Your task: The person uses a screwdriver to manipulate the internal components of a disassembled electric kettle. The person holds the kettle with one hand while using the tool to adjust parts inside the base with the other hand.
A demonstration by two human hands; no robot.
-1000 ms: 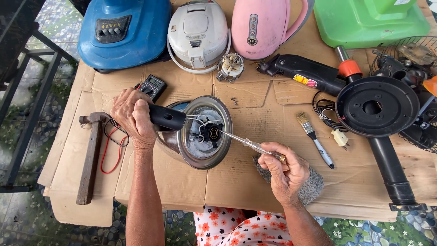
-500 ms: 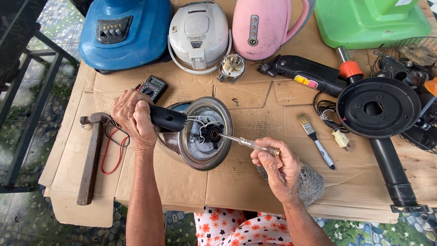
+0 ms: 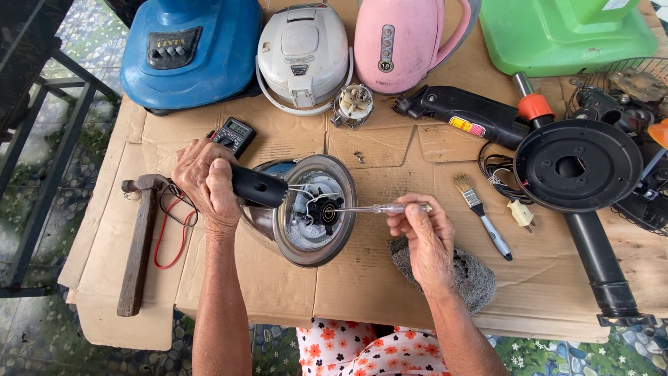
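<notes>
A steel kettle (image 3: pixel 278 233) lies on its side on the cardboard with its open underside facing right, showing a black round part (image 3: pixel 323 211) and white wires. My left hand (image 3: pixel 205 182) grips the kettle's black handle (image 3: pixel 259 186). My right hand (image 3: pixel 421 233) pinches the clear handle of a thin screwdriver (image 3: pixel 376 208), held level. Its tip sits at the black part inside the kettle's base.
A hammer (image 3: pixel 137 240) and a multimeter (image 3: pixel 234 134) with red lead lie left. Behind stand a blue fan base (image 3: pixel 188 52), white cooker (image 3: pixel 303 52) and pink kettle (image 3: pixel 400 42). A paintbrush (image 3: pixel 481 214), grey cloth (image 3: pixel 473 278) and black fan parts (image 3: pixel 577 167) lie right.
My right hand has risen and moved left, bringing the screwdriver from a downward slant to level, its tip still in the kettle's base. The left hand holds steady.
</notes>
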